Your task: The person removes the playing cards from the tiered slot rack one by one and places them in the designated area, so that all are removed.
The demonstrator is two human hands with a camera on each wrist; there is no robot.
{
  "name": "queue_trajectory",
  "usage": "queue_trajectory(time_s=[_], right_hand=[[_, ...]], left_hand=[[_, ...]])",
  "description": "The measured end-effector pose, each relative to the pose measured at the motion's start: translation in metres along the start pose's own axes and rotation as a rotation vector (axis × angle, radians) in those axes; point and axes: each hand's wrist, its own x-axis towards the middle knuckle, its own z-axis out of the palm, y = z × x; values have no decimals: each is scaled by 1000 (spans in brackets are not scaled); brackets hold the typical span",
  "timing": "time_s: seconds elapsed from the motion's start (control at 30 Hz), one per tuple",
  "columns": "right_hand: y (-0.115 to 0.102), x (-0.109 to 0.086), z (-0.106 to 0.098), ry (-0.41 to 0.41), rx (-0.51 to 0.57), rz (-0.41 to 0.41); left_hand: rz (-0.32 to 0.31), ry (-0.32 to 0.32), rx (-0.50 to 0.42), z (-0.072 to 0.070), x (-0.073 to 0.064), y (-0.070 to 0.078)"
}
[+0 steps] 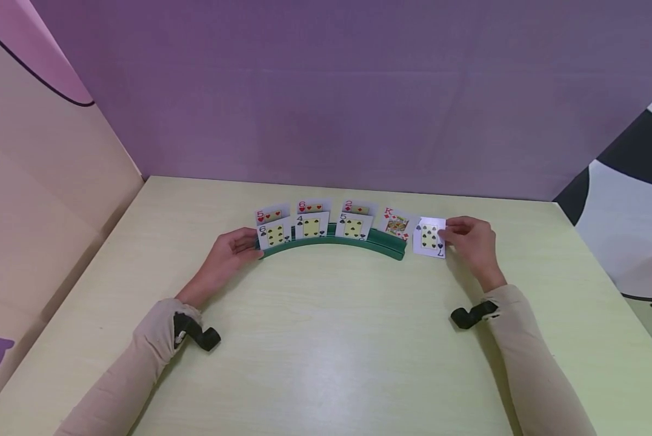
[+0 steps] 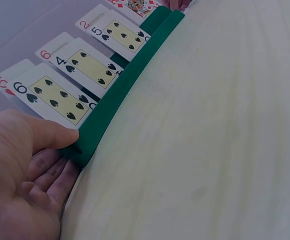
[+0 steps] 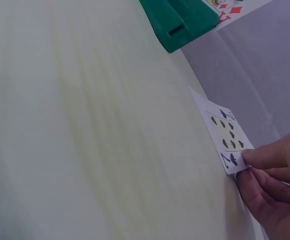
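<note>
A curved green playing card holder [image 1: 331,240] stands on the table. Its back row bears a red five [image 1: 271,215], a red six [image 1: 313,206], a red two [image 1: 359,209] and the king of diamonds [image 1: 397,224]. In front of these stand the six of spades [image 2: 59,97], four of spades [image 2: 87,67] and five of spades [image 2: 119,35]. My left hand [image 1: 233,251] grips the holder's left end, thumb on the front, other fingers behind and below. Right of the holder, apart from it, my right hand [image 1: 474,242] pinches the seven of spades [image 3: 227,132] by its edge.
The pale wooden table [image 1: 315,339] extends in front of the holder and to both sides. A purple wall [image 1: 348,103] rises behind its far edge. Black wrist cameras [image 1: 200,333] sit on both sleeves.
</note>
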Motion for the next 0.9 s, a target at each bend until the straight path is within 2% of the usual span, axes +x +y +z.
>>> queue_trajectory(time_s=[0.33,0.67,0.9], right_hand=[[-1,-1,0,55,-18,-57],[-6,-2,-6,67,9,-64],[-15,-2,-9,109,23,-128]], left_hand=[[2,0,9,0,0,1],[4,1,2,1,-1,2],[-7,2,1,1,-1,2]])
